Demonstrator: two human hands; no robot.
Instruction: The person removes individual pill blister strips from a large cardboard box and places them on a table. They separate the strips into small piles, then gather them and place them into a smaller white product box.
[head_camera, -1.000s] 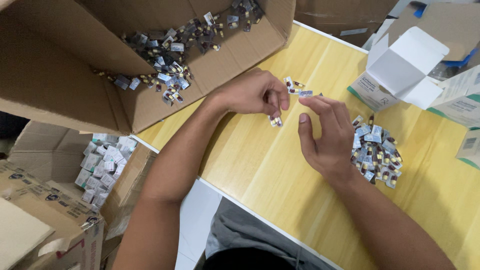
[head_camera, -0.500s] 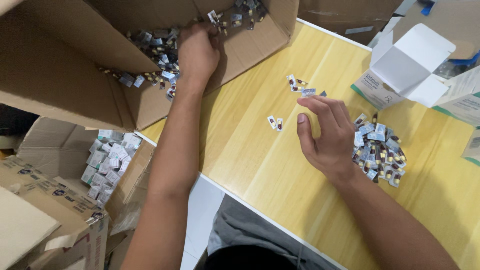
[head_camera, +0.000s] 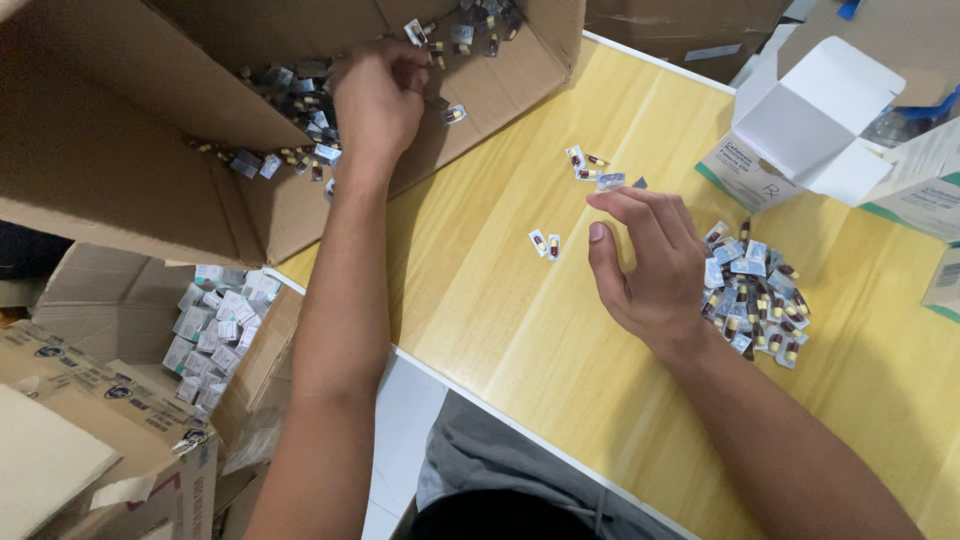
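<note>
Two capsule packets (head_camera: 545, 243) lie on my yellow table (head_camera: 480, 300). Left hand (head_camera: 375, 100) curls closed on packets inside the brown cardboard box (head_camera: 120, 170). Right hand (head_camera: 650, 265) hovers, fingers open, beside the packet pile (head_camera: 765, 300).

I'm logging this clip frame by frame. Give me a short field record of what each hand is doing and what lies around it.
left hand: reaching into the tilted cardboard box, closed among the capsule packets; whether it holds any cannot be told
right hand: open, fingers curled, hovering just over the table, holding nothing
near right hand: pair of packets to its left, a few loose packets above it, packet pile on its far side
far right: open white carton
floor, left: box of small white boxes
</note>
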